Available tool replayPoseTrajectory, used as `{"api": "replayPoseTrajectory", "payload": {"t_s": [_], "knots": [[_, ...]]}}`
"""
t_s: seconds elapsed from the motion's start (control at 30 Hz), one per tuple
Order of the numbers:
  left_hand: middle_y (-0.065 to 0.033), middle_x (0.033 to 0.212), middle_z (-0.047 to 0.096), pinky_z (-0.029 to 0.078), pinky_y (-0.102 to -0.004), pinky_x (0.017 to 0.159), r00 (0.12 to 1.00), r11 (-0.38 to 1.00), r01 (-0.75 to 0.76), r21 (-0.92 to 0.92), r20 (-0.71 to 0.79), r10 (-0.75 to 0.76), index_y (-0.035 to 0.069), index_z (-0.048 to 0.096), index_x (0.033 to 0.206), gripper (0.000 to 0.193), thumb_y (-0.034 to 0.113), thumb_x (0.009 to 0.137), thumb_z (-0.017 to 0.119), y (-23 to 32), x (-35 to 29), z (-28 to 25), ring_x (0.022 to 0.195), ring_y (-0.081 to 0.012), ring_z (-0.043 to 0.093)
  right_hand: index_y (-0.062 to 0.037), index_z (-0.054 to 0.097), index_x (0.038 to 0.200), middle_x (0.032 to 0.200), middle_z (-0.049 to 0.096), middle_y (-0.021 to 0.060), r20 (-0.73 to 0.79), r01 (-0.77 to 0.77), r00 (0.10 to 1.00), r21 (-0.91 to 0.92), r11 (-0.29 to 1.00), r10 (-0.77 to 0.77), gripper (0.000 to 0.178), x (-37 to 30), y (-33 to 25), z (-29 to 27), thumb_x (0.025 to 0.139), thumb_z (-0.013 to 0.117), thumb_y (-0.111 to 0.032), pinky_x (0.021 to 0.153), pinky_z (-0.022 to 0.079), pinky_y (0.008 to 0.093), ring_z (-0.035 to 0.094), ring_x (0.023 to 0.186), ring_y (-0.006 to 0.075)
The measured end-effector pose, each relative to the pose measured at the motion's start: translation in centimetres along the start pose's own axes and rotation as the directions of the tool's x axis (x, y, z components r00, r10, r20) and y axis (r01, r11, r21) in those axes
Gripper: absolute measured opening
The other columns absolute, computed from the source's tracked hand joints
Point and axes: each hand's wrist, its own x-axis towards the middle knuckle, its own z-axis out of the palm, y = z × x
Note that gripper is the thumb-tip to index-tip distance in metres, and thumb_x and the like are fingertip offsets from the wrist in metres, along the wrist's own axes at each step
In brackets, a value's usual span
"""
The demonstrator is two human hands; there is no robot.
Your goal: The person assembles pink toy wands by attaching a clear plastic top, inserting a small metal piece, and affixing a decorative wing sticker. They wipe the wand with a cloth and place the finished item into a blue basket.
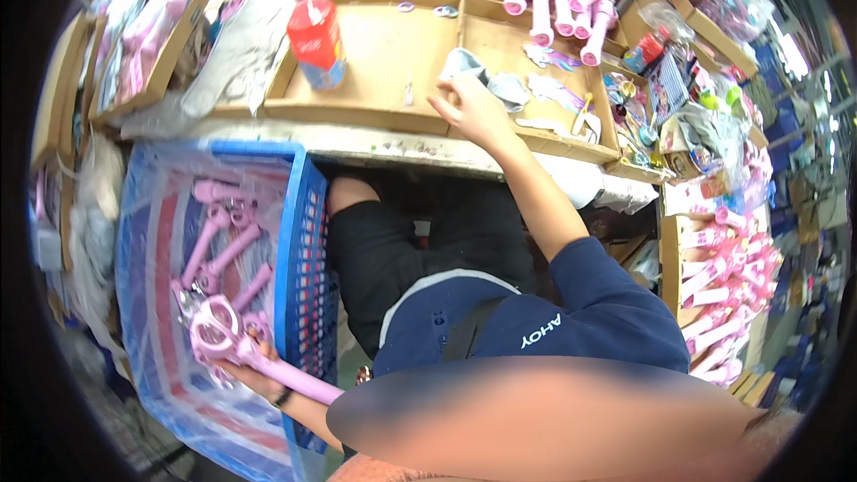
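Observation:
My left hand [254,373] is wrapped round the handle of a pink toy wand [299,381] with a round ring-shaped head. It holds the wand at the near part of a blue plastic crate [303,214], where several similar pink wands [214,241] lie on a clear plastic liner. Over the front of a shallow cardboard tray [375,54], my right hand [478,114] is reached out with thumb and forefinger apart, and I see nothing held in it. Crumpled grey cloth [507,89] lies just beyond and beside its fingers.
A red bottle with a blue lower part [316,43] stands in the tray's left part. Pink wand parts [562,4] lie at the back right. More pink toys fill a box [723,277] at my right. Small colourful pieces [558,89] lie near the cloth.

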Motion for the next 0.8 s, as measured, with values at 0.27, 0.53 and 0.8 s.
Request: {"api": "replayPoseTrajectory", "payload": {"t_s": [0.27,0.53,0.8], "knots": [[-0.0106,0.085,0.057,0.039,-0.0265,0.037,0.937,0.975,0.185,0.124,0.277,-0.213,-0.001,0.048,0.107,0.093,0.083,0.069,0.038,-4.4,4.3,8.1,0.047,-0.0187,0.05,-0.0063,0.064,0.096,0.095,0.064,0.0143,-0.148,-0.537,0.826,-0.501,0.678,0.545,0.031,-5.8,14.8,-11.9,0.083,0.058,-0.034,0.076,0.047,0.0415,0.061,0.089,0.0327],[-0.0147,0.078,0.064,0.046,-0.026,0.041,0.824,0.884,0.291,0.366,0.374,-0.426,0.001,0.054,0.11,0.089,0.08,0.077,0.027,-11.6,8.9,21.0,0.048,-0.0183,0.057,-0.0047,0.064,0.093,0.092,0.063,0.0136,-0.171,-0.626,0.779,-0.25,0.739,0.602,0.024,-10.3,17.6,-14.1,0.08,0.062,-0.024,0.073,0.047,0.0405,0.06,0.085,0.0313],[-0.0161,0.078,0.063,0.045,-0.0271,0.038,0.737,0.789,0.354,0.503,0.369,-0.566,0.0,0.056,0.104,0.09,0.079,0.078,0.02,-13.2,9.7,25.0,0.046,-0.0186,0.056,-0.003,0.062,0.093,0.09,0.064,0.012,-0.08,-0.555,0.83,-0.035,0.831,0.551,0.018,-8.2,16.2,-12.8,0.08,0.062,-0.016,0.071,0.048,0.0371,0.062,0.082,0.0278]]}}
